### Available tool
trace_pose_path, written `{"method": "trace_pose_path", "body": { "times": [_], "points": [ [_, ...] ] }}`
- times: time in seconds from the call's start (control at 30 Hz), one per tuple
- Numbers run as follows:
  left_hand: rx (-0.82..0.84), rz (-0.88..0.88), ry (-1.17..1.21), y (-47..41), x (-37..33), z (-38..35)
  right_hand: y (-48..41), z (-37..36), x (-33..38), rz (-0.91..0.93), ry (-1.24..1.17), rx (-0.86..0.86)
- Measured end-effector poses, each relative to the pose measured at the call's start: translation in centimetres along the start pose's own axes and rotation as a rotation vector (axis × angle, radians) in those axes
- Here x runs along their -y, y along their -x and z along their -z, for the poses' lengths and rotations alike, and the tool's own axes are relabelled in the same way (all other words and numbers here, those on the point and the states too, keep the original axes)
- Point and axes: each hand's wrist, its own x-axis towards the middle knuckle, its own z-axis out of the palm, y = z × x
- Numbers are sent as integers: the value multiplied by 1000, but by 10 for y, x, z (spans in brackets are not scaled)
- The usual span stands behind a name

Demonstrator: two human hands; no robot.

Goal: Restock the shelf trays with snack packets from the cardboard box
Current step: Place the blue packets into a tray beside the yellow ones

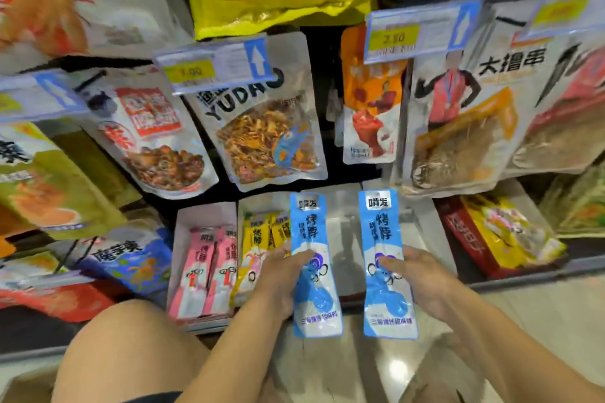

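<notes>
Left grip [283, 275] pinches a blue packet [309, 222] at mid-length, thumb across its front. Right grip [417, 275] pinches a second blue packet [381, 229] the same way. Both packets are long, flat, glossy plastic, held upright side by side and apart, tops over a clear plastic tray [343, 206] at the bottom shelf's front edge. Yellow packets [257, 239] and pink packets [203, 271] fill the trays to its left.

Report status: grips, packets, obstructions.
Both loaded: left grip holds left blue packet, right grip holds right blue packet. Packets side by side, not yet in clear tray. Path unobstructed.
</notes>
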Motion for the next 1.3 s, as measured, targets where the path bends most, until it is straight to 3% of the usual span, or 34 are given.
{"method": "trace_pose_path", "body": {
  "times": [0.37, 0.6, 0.7, 0.87, 1.3],
  "points": [
    [-150, 67, -5, -123, 42, -62, -73, 39, -23, -39, 33, -113],
    [-220, 51, -216, -177, 71, -93, -90, 45, -32, -50, -14, -172],
    [-159, 88, -263, -186, 84, -102, -96, 49, -32, -45, -50, -183],
    [-192, 165, -291, -197, 98, -114, -105, 52, -32, -40, -97, -194],
    [-138, 68, -625, -190, 107, -103, -110, 42, -32, -73, -125, -169]
  ]
}}
